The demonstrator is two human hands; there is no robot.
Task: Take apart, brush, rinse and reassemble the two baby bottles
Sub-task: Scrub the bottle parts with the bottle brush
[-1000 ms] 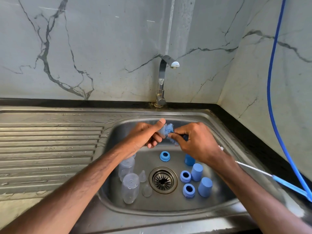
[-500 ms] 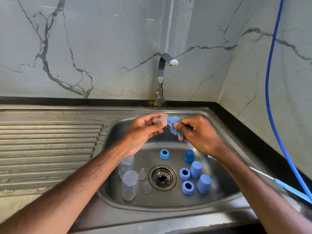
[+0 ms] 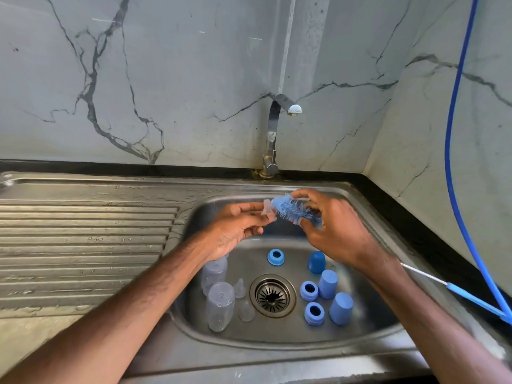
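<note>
Head view: we are pinching a small clear teat [image 3: 267, 209] between the thumb and fingers of our left hand [image 3: 235, 230], above the far part of the sink [image 3: 371, 284]. Our right hand [image 3: 333, 231] is gripping the blue brush [image 3: 291, 209] by its bristle head, fingers curled round it, with the bristle tip touching the teat. Compared with half a second ago, both hands are sitting a little farther from us, and the brush is lying more level with more of its bristles showing. Its blue handle [image 3: 476, 300] is trailing off to the near right over the sink rim. In the basin nothing is shifting. Two clear bottles [image 3: 220, 306] and two loose teats [image 3: 240, 288] are lying left of the drain [image 3: 273, 295]. Three blue collars [image 3: 309, 291] and three blue caps [image 3: 328, 284] are standing far and right of it.
</note>
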